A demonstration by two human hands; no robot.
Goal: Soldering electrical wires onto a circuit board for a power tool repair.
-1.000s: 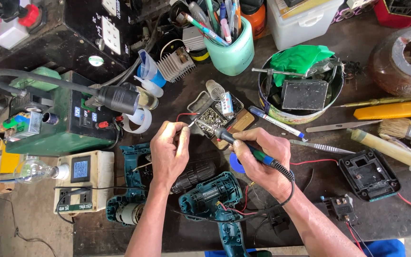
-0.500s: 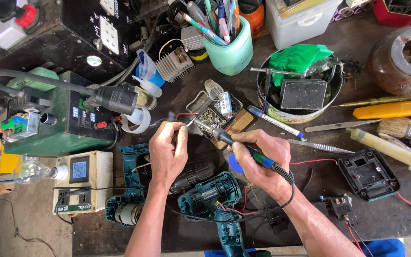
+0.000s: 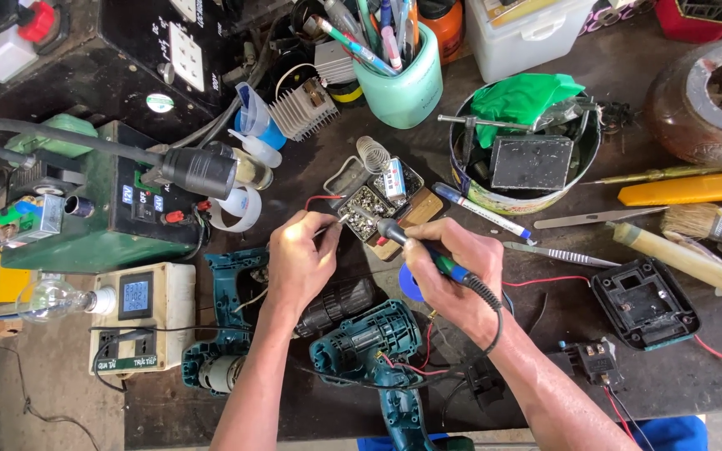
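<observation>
My left hand (image 3: pixel 300 257) pinches the end of a thin red wire (image 3: pixel 321 199) that loops up from my fingers. My right hand (image 3: pixel 451 273) grips a soldering iron (image 3: pixel 415 246) like a pen, with its tip close to the wire end at my left fingertips. Both meet just in front of a small tin of solder scraps and metal bits (image 3: pixel 367 205). Below my hands lies an opened teal power drill (image 3: pixel 367 344) with its motor (image 3: pixel 338 306) and red and black wires exposed. The iron's black cord curls around my right wrist.
A green power supply box (image 3: pixel 85 213) and a white meter box with sockets (image 3: pixel 137 313) sit at the left. A teal cup of pens (image 3: pixel 400 79), a finned heatsink (image 3: pixel 305 113), a round tin with a green cloth (image 3: pixel 528 146), tweezers (image 3: pixel 557 253), a brush (image 3: pixel 695 221) and a black plastic cover (image 3: pixel 645 302) lie around.
Both hands have shifted slightly up and closer together; the iron's tip has closed in on the wire end held in my left fingers.
</observation>
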